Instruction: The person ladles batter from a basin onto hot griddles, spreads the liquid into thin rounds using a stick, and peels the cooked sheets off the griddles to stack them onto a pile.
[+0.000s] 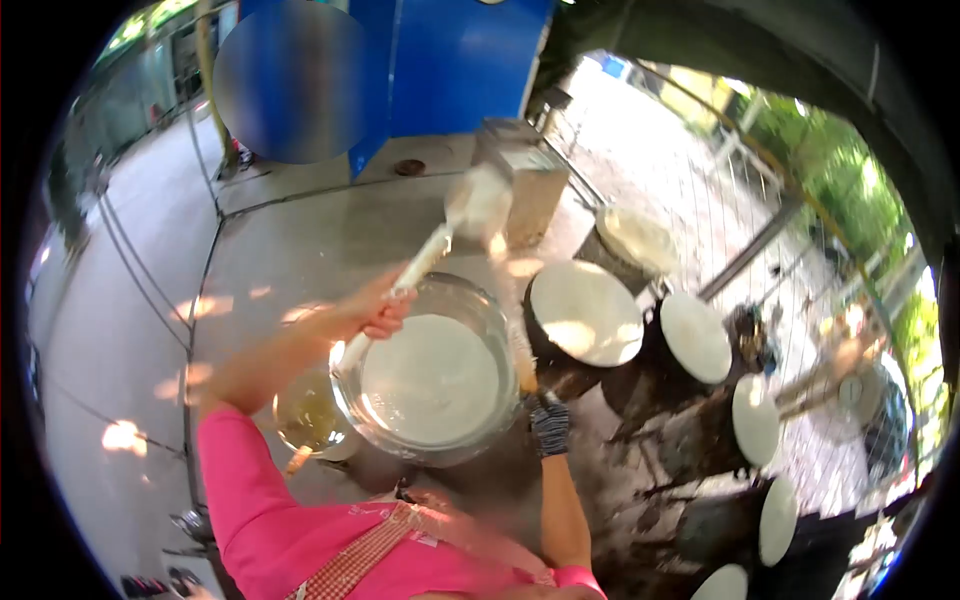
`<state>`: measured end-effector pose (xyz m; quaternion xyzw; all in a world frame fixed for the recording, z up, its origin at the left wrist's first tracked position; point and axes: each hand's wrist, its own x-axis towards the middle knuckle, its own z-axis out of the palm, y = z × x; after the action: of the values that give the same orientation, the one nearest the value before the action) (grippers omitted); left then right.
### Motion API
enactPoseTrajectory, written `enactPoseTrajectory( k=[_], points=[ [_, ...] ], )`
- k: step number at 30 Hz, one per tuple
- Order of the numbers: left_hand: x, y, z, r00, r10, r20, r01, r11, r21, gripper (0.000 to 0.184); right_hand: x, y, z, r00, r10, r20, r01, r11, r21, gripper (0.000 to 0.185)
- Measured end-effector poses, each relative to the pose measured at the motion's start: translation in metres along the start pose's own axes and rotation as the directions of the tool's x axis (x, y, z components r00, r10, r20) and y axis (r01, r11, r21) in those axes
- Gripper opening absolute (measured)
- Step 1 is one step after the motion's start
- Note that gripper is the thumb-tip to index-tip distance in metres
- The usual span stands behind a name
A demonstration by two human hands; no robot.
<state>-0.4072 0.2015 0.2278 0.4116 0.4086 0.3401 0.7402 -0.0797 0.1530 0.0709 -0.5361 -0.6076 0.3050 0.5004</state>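
Two hands, well apart: my left is clenched round a ladle slanting over the basin of white liquid; my gloved right is beside its rim, grip unclear. Careless tilting could drip liquid outside. I can read no writing.

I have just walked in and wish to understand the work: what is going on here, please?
A person's bare left hand grips a long-handled ladle, its blurred head raised beyond a large metal bowl of white liquid. The gloved right hand, near the bowl's right side, holds a long tool, too blurred to identify. A smaller bowl with yellowish liquid stands left of the large one; dark round vessels with pale tops stand to the right.
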Motion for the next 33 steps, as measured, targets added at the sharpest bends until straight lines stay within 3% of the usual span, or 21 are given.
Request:
enactPoseTrajectory(
  k=[1, 3, 6, 7, 10, 11, 13, 14, 16, 18, 20, 21, 22, 23, 24, 25, 26, 27, 28, 30, 33],
  points=[
    [0.023, -0.022, -0.021, 0.975, -0.166, 0.148, 0.207, 0.920, -0.332, 0.012, -0.019, 0.025, 0.004, 0.996, 0.089, 0.025, -0.087, 0.994, -0.067, 0.015],
    [0.049, -0.028, -0.019, 0.838, -0.522, 0.159, 0.490, 0.592, -0.640, 0.017, -0.061, 0.094, 0.000, 0.961, 0.275, 0.043, -0.262, 0.946, -0.190, 0.012],
    [0.054, -0.024, 0.017, 0.814, -0.547, 0.196, 0.568, 0.681, -0.462, 0.016, -0.122, 0.052, -0.046, 0.909, 0.415, -0.047, -0.403, 0.900, 0.164, 0.021],
    [0.060, -0.016, 0.024, 0.822, -0.446, 0.354, 0.538, 0.812, -0.226, 0.016, -0.136, 0.023, -0.056, 0.875, 0.466, -0.130, -0.441, 0.879, 0.183, 0.022],
    [0.075, -0.047, 0.078, 0.803, -0.295, 0.517, 0.324, 0.945, 0.035, 0.016, -0.181, -0.042, -0.074, 0.781, 0.505, -0.368, -0.501, 0.858, 0.114, 0.024],
    [0.079, -0.063, 0.101, 0.751, -0.372, 0.545, 0.430, 0.902, 0.024, 0.019, -0.194, -0.056, -0.080, 0.692, 0.596, -0.407, -0.622, 0.779, 0.084, 0.023],
    [0.090, -0.098, 0.149, 0.587, -0.554, 0.591, 0.648, 0.759, 0.068, 0.026, -0.245, -0.048, -0.073, 0.660, 0.544, -0.518, -0.625, 0.780, 0.022, 0.023],
    [0.097, -0.118, 0.170, 0.414, -0.650, 0.638, 0.823, 0.566, 0.043, 0.028, -0.284, -0.015, -0.065, 0.723, 0.389, -0.572, -0.515, 0.855, -0.069, 0.023],
    [0.105, -0.167, 0.213, 0.026, -0.751, 0.660, 0.999, 0.051, 0.018, 0.030, -0.373, 0.023, -0.041, 0.632, 0.467, -0.618, -0.708, 0.673, -0.216, 0.024],
    [0.083, -0.228, 0.261, -0.143, -0.715, 0.684, 0.987, -0.055, 0.149, 0.021, -0.438, -0.042, -0.028, 0.374, 0.603, -0.705, -0.701, 0.681, 0.210, 0.025],
    [0.046, -0.279, 0.312, -0.387, -0.647, 0.657, 0.921, -0.302, 0.245, 0.022, -0.515, -0.056, 0.010, 0.079, 0.671, -0.737, -0.846, 0.436, 0.306, 0.027],
    [0.040, -0.323, 0.334, -0.527, -0.534, 0.661, 0.848, -0.387, 0.363, 0.023, -0.554, -0.060, 0.029, 0.068, 0.522, -0.850, -0.691, 0.639, 0.337, 0.022],
    [0.011, -0.344, 0.364, -0.583, -0.496, 0.643, 0.810, -0.419, 0.411, 0.022, -0.585, -0.078, 0.046, -0.011, 0.424, -0.906, -0.838, 0.490, 0.240, 0.022],
    [-0.018, -0.356, 0.389, -0.514, -0.595, 0.618, 0.858, -0.366, 0.361, 0.021, -0.615, -0.097, 0.062, -0.090, 0.318, -0.944, -0.939, 0.289, 0.187, 0.022],
    [-0.042, -0.374, 0.418, -0.594, -0.585, 0.552, 0.804, -0.453, 0.386, 0.019, -0.627, -0.124, 0.063, -0.238, 0.268, -0.934, -0.959, 0.087, 0.269, 0.027],
    [-0.062, -0.391, 0.447, -0.667, -0.575, 0.475, 0.740, -0.435, 0.513, 0.015, -0.649, -0.140, 0.068, -0.293, 0.201, -0.935, -0.956, -0.058, 0.287, 0.033],
    [-0.087, -0.402, 0.476, -0.612, -0.642, 0.462, 0.729, -0.231, 0.645, 0.012, -0.666, -0.150, 0.069, -0.481, 0.168, -0.861, -0.876, -0.122, 0.466, 0.039],
    [-0.089, -0.437, 0.499, -0.803, -0.550, 0.232, 0.518, -0.449, 0.728, 0.007, -0.673, -0.163, 0.080, -0.651, 0.106, -0.752, -0.747, 0.086, 0.659, 0.039],
    [-0.127, -0.423, 0.525, -0.588, -0.765, 0.263, 0.606, -0.201, 0.769, 0.018, -0.683, -0.173, 0.072, -0.771, 0.149, -0.619, -0.624, 0.014, 0.781, 0.033],
    [-0.175, -0.424, 0.570, -0.422, -0.824, 0.378, 0.178, 0.334, 0.926, 0.040, -0.692, -0.178, 0.060, -0.672, -0.113, -0.732, -0.728, 0.282, 0.625, 0.042],
    [-0.232, -0.473, 0.617, -0.292, -0.812, 0.505, -0.223, 0.572, 0.790, 0.047, -0.676, -0.190, 0.005, -0.630, -0.097, -0.771, -0.774, 0.154, 0.614, 0.044]
  ],
)
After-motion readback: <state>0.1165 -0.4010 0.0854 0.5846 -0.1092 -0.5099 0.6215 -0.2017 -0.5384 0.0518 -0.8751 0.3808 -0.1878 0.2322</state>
